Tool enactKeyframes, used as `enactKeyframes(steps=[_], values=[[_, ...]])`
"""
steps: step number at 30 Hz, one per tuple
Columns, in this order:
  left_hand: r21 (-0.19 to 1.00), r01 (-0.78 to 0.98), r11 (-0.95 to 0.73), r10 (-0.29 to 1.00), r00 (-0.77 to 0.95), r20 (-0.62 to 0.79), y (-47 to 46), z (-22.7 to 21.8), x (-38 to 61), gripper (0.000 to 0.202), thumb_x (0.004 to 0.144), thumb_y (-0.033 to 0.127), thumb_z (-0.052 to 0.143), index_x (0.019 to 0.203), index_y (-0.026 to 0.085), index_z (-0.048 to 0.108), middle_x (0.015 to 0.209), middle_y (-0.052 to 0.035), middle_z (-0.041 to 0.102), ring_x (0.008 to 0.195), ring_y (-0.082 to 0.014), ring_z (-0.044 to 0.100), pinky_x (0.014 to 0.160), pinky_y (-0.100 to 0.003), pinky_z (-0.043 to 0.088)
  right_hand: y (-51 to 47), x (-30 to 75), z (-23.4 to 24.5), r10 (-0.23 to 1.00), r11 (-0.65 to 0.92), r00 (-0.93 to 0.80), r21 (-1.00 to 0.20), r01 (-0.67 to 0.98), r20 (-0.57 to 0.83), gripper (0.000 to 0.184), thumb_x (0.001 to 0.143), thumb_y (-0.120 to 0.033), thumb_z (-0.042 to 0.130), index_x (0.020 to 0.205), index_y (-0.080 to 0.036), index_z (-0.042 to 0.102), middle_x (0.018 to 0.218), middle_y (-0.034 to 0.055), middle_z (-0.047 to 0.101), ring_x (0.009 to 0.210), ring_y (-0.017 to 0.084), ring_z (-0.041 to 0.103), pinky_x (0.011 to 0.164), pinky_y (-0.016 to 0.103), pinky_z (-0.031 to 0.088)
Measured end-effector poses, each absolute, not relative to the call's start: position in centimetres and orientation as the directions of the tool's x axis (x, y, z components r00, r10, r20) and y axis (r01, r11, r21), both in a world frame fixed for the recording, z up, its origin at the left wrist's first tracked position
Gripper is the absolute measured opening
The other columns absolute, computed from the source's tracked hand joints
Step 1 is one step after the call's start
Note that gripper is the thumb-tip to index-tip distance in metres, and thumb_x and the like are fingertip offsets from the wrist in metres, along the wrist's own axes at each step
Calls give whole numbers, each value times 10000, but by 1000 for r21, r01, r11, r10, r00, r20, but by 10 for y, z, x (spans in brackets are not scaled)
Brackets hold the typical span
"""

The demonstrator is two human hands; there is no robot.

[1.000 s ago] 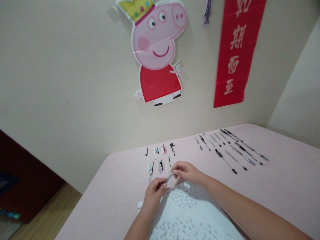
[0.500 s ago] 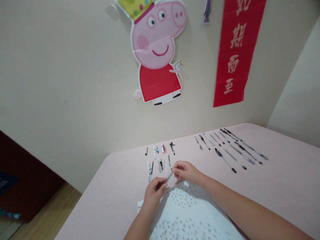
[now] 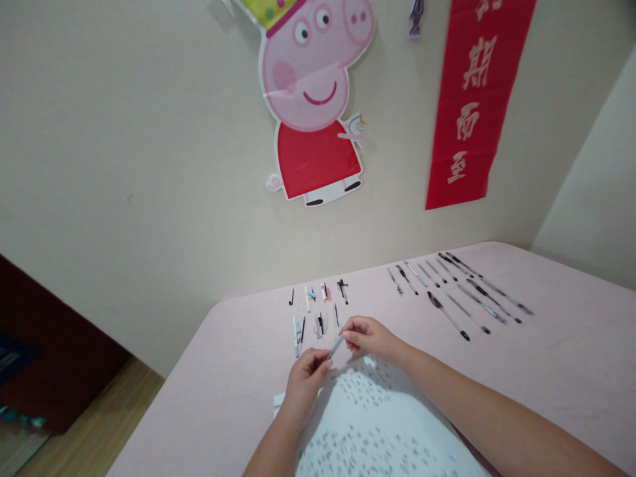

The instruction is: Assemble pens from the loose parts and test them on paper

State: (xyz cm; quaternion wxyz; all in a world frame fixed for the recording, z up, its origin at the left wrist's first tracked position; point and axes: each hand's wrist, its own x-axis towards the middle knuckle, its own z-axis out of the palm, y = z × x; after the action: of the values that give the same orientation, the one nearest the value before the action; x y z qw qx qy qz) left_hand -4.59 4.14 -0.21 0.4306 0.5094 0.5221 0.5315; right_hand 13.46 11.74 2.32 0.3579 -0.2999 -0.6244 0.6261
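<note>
Between my two hands is a slim grey pen barrel (image 3: 336, 346), held at a slant just above the table. My left hand (image 3: 309, 377) pinches its lower end. At its upper end, the fingertips of my right hand (image 3: 368, 336) are closed on it. Beyond my hands lie small pen parts: a dark refill (image 3: 303, 330), a pale blue pen piece (image 3: 297, 338) and a black clip piece (image 3: 320, 323). Under my forearms is a white sheet (image 3: 377, 424) covered in small dark marks.
Several pens (image 3: 448, 316) lie in slanted rows on the right side of the pink tabletop (image 3: 561, 384). More pen parts (image 3: 342, 290) sit near the back edge. Behind the table, the wall bears a pig cutout (image 3: 318, 159) and a red banner (image 3: 477, 119).
Both hands keep their hold on the pen barrel and have barely moved. The view has tilted down slightly, so the wall decorations sit a little higher.
</note>
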Motion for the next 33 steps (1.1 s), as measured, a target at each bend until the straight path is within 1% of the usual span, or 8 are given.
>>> enactKeyframes(steps=[3,6,9,12,17,24,27,33], values=[[999,21,-44,986,-159,46,40,2,-43,282,646,378,754,829,166,723,731,-32,633,678,-155,559,639,-263,423,115,133,24,866,139,-479,-989,-46,144,370,738,-465,634,960,-173,588,780,22,587,609,109,526,523,226,421],[996,-75,-43,979,-200,28,38,5,-41,409,658,448,739,974,196,679,645,17,572,602,-125,528,606,-251,415,112,134,26,879,327,-382,-943,53,284,430,793,-359,586,1200,-238,514,987,50,586,677,118,547,564,240,451],[991,-116,-73,980,-193,49,37,5,-40,447,687,480,711,1047,226,639,626,41,525,585,-112,509,598,-241,408,107,135,26,820,497,-430,-844,203,379,397,837,-256,522,1233,-239,534,965,53,626,718,134,565,640,258,456],[995,-81,-51,985,-166,37,36,5,-42,412,697,499,693,1002,224,662,645,24,548,616,-123,517,616,-246,412,101,134,26,750,589,-547,-751,298,372,427,843,-191,490,1265,-228,541,917,59,672,740,153,589,700,273,446],[999,-37,9,996,-90,-12,33,10,-42,357,704,493,685,883,185,720,715,-31,616,692,-150,541,670,-263,417,97,129,21,701,630,-632,-701,334,329,475,827,-172,499,1297,-235,518,973,61,694,827,181,623,771,290,455],[1000,-13,-11,999,49,12,28,20,-38,364,705,513,676,892,206,731,817,-62,625,702,-159,544,671,-272,425,104,129,14,805,522,-515,-765,379,294,393,807,-157,483,1175,-178,619,873,68,712,710,174,632,706,286,474],[999,-6,-43,998,56,43,30,16,-39,371,688,540,680,826,198,718,765,-46,601,666,-149,520,630,-260,409,104,129,13,813,504,-512,-774,383,277,376,812,-178,491,1163,-165,624,847,67,714,690,172,631,675,275,474],[993,28,-113,994,8,113,32,16,-40,563,572,723,633,648,168,683,634,-32,565,589,-153,494,593,-281,395,99,128,15,790,549,-528,-744,381,313,356,803,-175,503,1132,-168,637,844,66,719,698,171,636,680,266,468]])
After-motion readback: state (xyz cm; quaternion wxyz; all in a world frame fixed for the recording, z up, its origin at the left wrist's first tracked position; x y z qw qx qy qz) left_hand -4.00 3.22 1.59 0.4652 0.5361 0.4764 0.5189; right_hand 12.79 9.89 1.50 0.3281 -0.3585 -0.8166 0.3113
